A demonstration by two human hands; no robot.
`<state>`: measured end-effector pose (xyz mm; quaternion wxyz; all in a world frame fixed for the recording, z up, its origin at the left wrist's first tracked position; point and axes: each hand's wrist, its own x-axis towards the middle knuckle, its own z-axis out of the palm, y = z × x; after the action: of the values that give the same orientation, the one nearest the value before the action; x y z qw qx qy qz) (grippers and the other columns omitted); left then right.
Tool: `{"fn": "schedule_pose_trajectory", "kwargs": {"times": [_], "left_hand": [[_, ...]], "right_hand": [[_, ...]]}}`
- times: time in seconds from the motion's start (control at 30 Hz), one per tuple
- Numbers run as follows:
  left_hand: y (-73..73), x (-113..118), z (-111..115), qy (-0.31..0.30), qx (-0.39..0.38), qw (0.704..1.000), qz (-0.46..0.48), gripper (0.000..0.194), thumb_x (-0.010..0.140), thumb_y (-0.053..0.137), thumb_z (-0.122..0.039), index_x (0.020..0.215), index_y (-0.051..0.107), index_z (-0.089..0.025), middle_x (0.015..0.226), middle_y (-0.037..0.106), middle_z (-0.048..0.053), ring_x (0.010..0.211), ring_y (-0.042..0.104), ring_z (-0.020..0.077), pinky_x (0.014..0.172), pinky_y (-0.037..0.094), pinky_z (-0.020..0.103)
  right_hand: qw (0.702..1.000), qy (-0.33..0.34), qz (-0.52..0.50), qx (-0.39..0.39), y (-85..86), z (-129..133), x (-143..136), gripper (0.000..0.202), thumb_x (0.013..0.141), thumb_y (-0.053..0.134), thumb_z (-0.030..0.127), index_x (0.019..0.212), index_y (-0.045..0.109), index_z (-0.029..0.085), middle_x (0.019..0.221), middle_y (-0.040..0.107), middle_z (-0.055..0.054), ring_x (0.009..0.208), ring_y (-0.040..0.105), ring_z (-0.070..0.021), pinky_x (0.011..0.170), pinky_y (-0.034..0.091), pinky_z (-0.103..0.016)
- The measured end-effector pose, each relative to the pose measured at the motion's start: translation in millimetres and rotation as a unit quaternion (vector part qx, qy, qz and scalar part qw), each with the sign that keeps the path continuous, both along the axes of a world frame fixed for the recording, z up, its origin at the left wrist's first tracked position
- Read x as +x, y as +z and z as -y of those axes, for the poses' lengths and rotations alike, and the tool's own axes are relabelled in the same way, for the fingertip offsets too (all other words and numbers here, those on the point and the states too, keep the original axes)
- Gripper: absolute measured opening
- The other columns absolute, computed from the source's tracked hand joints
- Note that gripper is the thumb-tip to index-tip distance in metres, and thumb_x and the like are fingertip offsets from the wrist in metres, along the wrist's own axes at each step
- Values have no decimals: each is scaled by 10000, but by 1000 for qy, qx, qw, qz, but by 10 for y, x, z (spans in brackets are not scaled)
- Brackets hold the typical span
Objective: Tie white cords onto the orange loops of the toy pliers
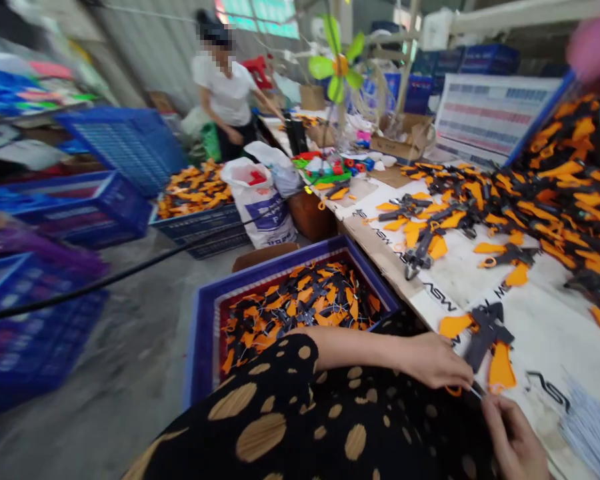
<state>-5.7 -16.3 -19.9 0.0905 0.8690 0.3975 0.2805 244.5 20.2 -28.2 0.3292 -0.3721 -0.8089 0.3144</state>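
Orange and black plastic, by its look, makes up the piece point(485, 333) on the table point(575, 320), just beyond the left hand point(433, 360) at twelve o'clock. Left hand: fingertips closed on one end of a thin dark-and-white strip point(476, 391). Right hand point(517, 437): thumb and forefinger pinched at the strip's other end, four o'clock of the left. An orange ring point(453, 391) shows beneath the left fingers; whether it belongs to the piece cannot be told.

Surroundings: loose pale strands point(590, 423) at three o'clock, a heap of similar pieces point(555, 200) at one, a blue crate point(195, 340) filled with more at ten, and a co-worker point(227, 90) at eleven.

Handling, as judged: the piece should be light and stiff, somewhat smooth, its thin orange blades the weaker points; grasp by the thicker black body. The strip appears flexible and slight, best pinched near its ends.
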Motion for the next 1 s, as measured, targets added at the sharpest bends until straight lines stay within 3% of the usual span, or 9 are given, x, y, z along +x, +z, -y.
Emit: {"fn": "schedule_pose_trajectory", "kwargs": {"times": [0.13,0.27,0.43,0.53,0.6,0.7,0.8,0.9,1.0], "left_hand": [[83,51,-64,94,-108,989,26,212,991,570,-374,972,724,-230,885,776,17,811,707,155,752,487,261],[146,97,-322,189,-164,965,81,313,1030,448,-394,1126,703,-241,1090,759,29,1007,706,186,876,507,283],[168,510,-575,307,-160,934,-84,648,972,513,-524,1500,440,-155,1218,696,175,1059,698,327,914,505,421],[212,607,-627,317,-172,925,-117,675,953,536,-451,1548,367,-180,1173,713,159,1050,702,327,921,506,423],[218,477,-588,318,-190,924,-91,665,917,565,-390,1535,384,-221,1172,724,119,1033,707,310,911,521,410],[73,60,-292,327,-200,922,-48,653,843,614,-378,1469,466,-268,1131,730,69,976,709,300,881,553,419],[-280,-486,245,394,-135,909,21,632,806,631,-422,1392,532,-209,1214,676,108,1015,686,298,912,566,432],[-654,-1008,892,502,-91,856,84,677,809,623,-467,1423,476,-220,1218,641,107,960,683,298,870,585,475],[-922,-1377,1492,606,-128,783,53,689,839,568,-516,1447,442,-216,1207,642,136,976,678,359,859,565,564]], "right_hand": [[999,8,-31,10,131,142,-56,168,942,619,375,964,726,246,1007,725,-66,967,694,-236,861,574,-356],[993,-55,-89,-61,76,136,56,167,970,594,341,1042,707,243,1143,674,-94,846,666,-187,657,560,-310],[975,-110,-137,-138,-48,144,126,159,979,589,351,1005,697,238,1052,668,-53,649,599,-119,581,527,-276],[978,-116,-133,-112,-51,120,107,148,987,582,336,1027,688,240,1070,660,-51,648,591,-116,592,519,-280],[982,-142,-104,-60,-40,67,135,138,989,575,317,1027,680,236,1070,661,-54,695,607,-130,626,519,-290],[975,-218,-28,29,-25,-41,288,142,994,552,301,1030,669,230,1069,674,-64,838,646,-174,722,530,-313],[948,-297,90,65,-28,-147,541,164,977,567,314,1081,663,230,1130,669,-68,820,640,-177,772,522,-332],[934,-308,173,51,-34,-217,753,172,957,589,339,1053,676,226,1099,647,-63,765,613,-175,748,509,-331],[937,-281,200,57,-36,-255,836,186,971,552,344,997,692,224,1041,622,-71,851,618,-208,756,495,-334]]}}
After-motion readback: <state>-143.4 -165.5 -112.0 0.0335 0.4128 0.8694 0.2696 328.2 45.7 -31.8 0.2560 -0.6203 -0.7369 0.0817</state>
